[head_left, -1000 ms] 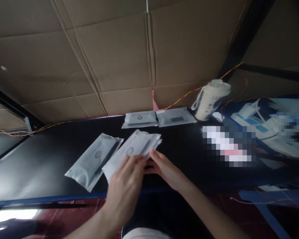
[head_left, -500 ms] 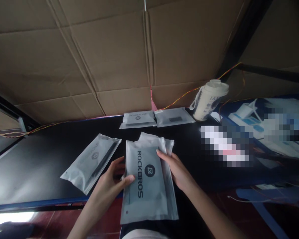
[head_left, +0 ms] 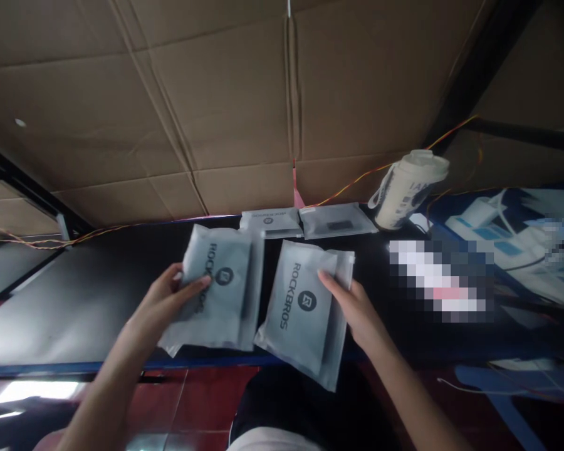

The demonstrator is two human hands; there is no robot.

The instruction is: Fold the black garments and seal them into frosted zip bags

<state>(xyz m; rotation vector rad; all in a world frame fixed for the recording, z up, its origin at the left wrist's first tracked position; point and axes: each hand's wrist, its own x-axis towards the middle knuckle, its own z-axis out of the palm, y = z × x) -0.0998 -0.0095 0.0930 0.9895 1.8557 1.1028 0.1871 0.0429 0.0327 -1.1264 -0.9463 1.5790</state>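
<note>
1. My left hand (head_left: 181, 291) reaches in from the near left, forearm slanting up over the table's near edge. It grasps the left bag (head_left: 237, 313), thumb across the printed front and fingers round the left edge.
2. My right hand (head_left: 352, 307) comes from the near right and grips the right bag (head_left: 303, 338) along its right side, thumb pressed on the front. The two frosted bags are tilted side by side near the middle, a narrow gap between them.
3. Behind both bags most of my fingers are hidden. A clear corner sticks out below the left bag; I can't tell whether it belongs to another bag.
4. My left thumb covers some middle letters of ROCKBROS.
5. Cardboard (head_left: 225, 100) walls off the far side, beyond the black table (head_left: 98, 282).
6. A pixelated patch (head_left: 442, 275) on the right can't be made out.
7. At the far edge, two more bags, the far-left bag (head_left: 258, 220) and the far-right bag (head_left: 314, 225), lie beside a lidded cup (head_left: 404, 194).
8. Thin yellow-and-red wire (head_left: 355, 183) runs behind them.
</note>
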